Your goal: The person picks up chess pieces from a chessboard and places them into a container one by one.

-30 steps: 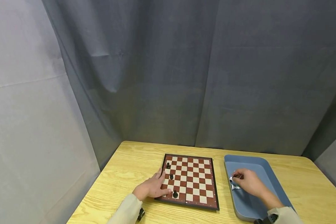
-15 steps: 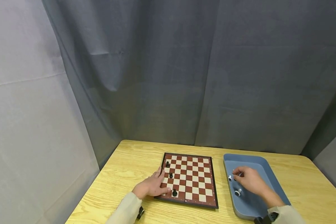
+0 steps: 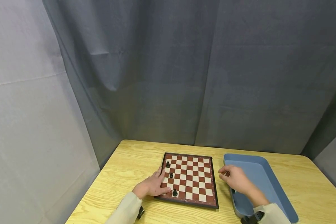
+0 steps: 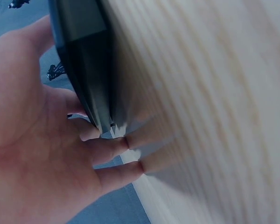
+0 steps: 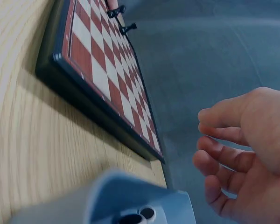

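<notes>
My left hand (image 3: 152, 186) lies spread on the left edge of a red-and-white chessboard (image 3: 200, 183), thumb on the squares. In the left wrist view its fingers (image 4: 109, 151) reach past the board's dark side. Three black chess pieces (image 3: 175, 193) stand on the board's left half. Over the left rim of a blue tray (image 3: 261, 174) hovers my right hand (image 3: 236, 179), just right of the board. Its fingers are loosely curled, and no piece shows between them in the right wrist view. A white piece (image 5: 147, 213) and a dark piece (image 5: 130, 219) lie in the tray below.
The board and tray sit on a light wooden table (image 3: 123, 165), with a strip of wood between them. A grey curtain (image 3: 162, 77) hangs behind the table's far edge. A pale grey panel (image 3: 30, 124) stands on the left.
My right hand has moved left from inside the tray to above its left rim. A white piece in the tray has shifted and is now hidden in the head view. The left hand stays put.
</notes>
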`<state>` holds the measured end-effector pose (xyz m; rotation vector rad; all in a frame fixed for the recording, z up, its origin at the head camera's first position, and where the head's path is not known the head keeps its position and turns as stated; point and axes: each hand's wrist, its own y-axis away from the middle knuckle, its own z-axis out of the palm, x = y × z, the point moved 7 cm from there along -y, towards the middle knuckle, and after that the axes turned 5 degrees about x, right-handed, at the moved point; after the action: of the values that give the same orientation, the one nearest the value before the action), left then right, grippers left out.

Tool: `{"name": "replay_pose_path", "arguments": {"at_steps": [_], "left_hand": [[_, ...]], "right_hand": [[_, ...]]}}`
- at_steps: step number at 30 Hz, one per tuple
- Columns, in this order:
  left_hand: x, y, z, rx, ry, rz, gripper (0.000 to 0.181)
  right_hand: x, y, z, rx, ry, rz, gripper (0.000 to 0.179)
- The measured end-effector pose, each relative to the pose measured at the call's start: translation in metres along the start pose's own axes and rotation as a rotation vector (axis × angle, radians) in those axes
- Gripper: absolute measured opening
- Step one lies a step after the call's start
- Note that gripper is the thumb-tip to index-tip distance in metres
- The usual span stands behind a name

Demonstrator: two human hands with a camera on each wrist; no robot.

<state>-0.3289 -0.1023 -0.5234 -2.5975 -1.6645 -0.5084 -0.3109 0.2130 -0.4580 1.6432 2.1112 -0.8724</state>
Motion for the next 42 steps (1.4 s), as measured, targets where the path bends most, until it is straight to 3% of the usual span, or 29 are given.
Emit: {"name": "replay_pose_path", "arguments": {"at_steps": [9,21,42], "left_hand": [[0.0,-0.001,0.0,0.011,-0.009,-0.001,0.089],[0.0,-0.003,0.001,0.005,0.004,0.005,0.091],[0.002,-0.001,0.0,-0.003,0.009,0.009,0.09]], "right_hand": [[-0.022,-0.006,0.018,-0.033,-0.078,-0.018,0.008],[-0.051,-0.006,0.052,-0.074,-0.096,-0.088,0.006],[-0.079,-0.001,0.098,-0.226,-0.203,-0.106,0.011]]}}
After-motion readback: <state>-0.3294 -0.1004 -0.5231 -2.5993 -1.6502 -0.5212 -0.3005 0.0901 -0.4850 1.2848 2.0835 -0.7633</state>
